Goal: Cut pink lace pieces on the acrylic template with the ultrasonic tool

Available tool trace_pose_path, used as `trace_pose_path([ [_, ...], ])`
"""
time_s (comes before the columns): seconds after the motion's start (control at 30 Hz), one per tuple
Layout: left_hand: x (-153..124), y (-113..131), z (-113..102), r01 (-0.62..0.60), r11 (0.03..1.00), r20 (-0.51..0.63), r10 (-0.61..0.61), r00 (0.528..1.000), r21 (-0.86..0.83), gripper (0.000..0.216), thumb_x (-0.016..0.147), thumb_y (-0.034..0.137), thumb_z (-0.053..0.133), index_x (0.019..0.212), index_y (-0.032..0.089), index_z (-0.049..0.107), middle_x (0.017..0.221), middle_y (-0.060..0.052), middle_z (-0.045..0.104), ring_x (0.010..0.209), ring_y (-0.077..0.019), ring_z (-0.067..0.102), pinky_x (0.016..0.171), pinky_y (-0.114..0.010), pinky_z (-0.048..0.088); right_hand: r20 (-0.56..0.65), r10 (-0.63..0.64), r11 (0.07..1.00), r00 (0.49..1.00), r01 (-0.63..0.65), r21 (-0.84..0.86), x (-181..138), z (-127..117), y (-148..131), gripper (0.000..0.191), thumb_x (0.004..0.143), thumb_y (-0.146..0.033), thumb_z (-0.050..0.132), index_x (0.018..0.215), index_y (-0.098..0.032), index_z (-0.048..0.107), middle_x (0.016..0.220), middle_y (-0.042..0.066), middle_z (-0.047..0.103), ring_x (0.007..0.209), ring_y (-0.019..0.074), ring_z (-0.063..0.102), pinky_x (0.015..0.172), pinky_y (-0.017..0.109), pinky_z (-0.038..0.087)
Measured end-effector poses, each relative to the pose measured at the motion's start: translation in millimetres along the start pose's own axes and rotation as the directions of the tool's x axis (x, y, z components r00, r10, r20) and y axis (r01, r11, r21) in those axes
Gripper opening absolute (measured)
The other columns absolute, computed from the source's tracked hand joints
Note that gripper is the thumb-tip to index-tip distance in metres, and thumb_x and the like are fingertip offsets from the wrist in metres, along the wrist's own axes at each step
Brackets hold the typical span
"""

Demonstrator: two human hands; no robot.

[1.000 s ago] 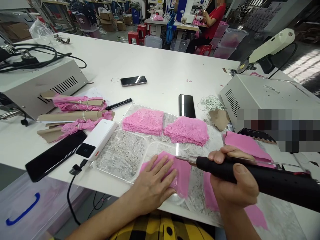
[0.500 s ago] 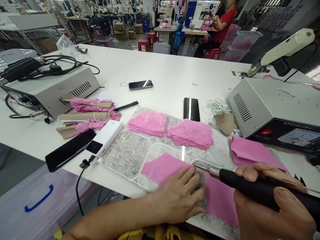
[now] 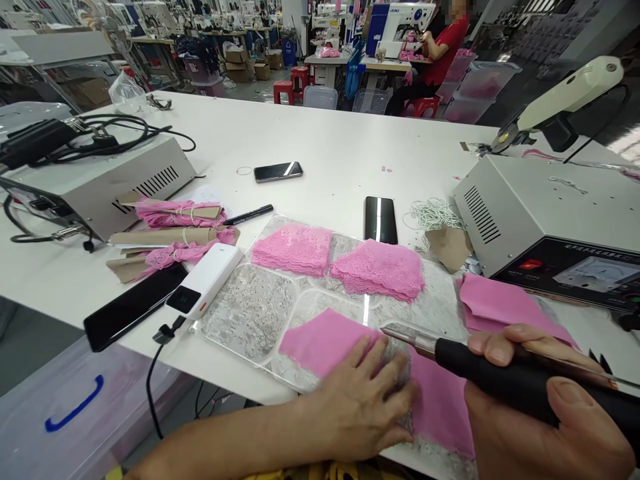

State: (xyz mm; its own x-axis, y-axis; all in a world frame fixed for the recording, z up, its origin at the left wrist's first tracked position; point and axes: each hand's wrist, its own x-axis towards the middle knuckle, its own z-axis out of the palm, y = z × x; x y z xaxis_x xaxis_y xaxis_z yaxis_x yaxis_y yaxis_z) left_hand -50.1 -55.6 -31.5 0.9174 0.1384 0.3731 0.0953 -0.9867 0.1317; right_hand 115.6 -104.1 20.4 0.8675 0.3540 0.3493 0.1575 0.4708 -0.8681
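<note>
My left hand (image 3: 363,400) lies flat with fingers spread, its fingertips on a pink fabric piece (image 3: 325,340) on the marbled grey board (image 3: 250,307). My right hand (image 3: 545,413) is closed around a thick black-handled tool with a metal tip (image 3: 470,360); the tip points left, just beside my left fingertips. A thin metal strip (image 3: 565,365) also runs along my right hand; its kind is unclear. Below the tool lies another pink fabric piece (image 3: 440,407), partly covered by my right hand. Two stacks of pink lace pieces, the left stack (image 3: 293,249) and the right stack (image 3: 379,269), sit behind.
Folded pink fabric (image 3: 510,303) lies right, before a grey control box (image 3: 550,207). Left are a white power bank (image 3: 215,270), a black phone (image 3: 135,307), tied pink bundles (image 3: 175,213) and another grey box (image 3: 125,180). A person in red (image 3: 445,50) sits at a sewing machine behind.
The whole view has shifted slightly. My left hand has its fingers a little more spread on the fabric; the tool's tip stays close beside them.
</note>
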Motion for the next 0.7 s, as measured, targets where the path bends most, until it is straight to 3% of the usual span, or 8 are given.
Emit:
trace_pose_path([
  [0.27,4,-1,-1,-0.004,0.999,0.06,0.006,0.998,-0.032,0.057,0.095,0.057,0.047,0.133,0.015,0.051,0.139,-0.016,0.05,0.125,-0.0347,0.049,0.107,-0.051,0.035,0.102,0.015,1.0,0.995,-0.017,0.021,-3,-1,5,0.019,0.062,-0.031,0.053,0.072,-0.018,0.062,0.073,0.001,0.056,0.05,0.0136,0.049,0.052,0.036,0.044],
  [0.7,3,0,2,0.002,1.0,0.054,-0.001,0.999,-0.027,0.06,0.093,0.059,0.048,0.135,0.016,0.051,0.139,-0.014,0.05,0.127,-0.0348,0.047,0.11,-0.05,0.033,0.101,0.072,0.996,0.992,-0.077,0.047,-8,4,11,0.018,0.062,-0.03,0.058,0.075,-0.018,0.061,0.079,0.001,0.058,0.054,0.0103,0.05,0.055,0.034,0.049],
])
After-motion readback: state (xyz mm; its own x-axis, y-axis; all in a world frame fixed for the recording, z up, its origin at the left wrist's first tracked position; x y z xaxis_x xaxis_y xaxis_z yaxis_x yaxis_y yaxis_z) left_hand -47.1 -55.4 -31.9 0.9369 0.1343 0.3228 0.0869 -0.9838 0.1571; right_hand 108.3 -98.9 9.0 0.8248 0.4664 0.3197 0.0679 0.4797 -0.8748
